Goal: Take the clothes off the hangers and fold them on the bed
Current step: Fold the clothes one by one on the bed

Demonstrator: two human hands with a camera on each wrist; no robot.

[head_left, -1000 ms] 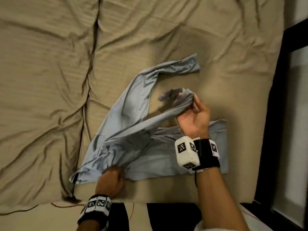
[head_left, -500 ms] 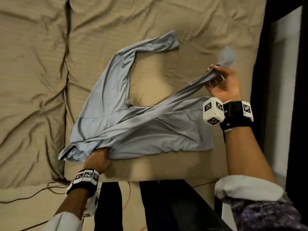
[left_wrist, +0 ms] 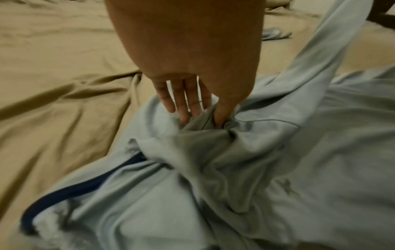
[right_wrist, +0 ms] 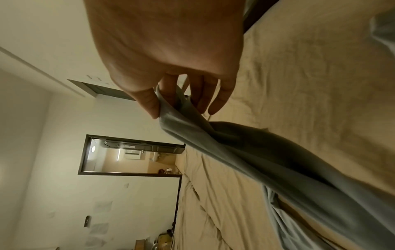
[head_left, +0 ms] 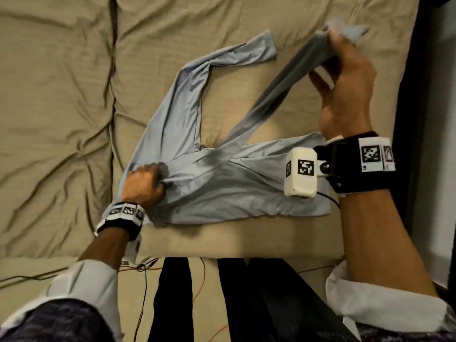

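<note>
Thin wires (head_left: 145,272), one orange, lie on the floor. A dark-framed doorway (right_wrist: 131,154) shows maybe a bathroom.

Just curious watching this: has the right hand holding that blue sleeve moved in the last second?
Yes. The right hand has carried the sleeve away from the shirt's body, toward the bed's dark right edge and farther up it.
</note>
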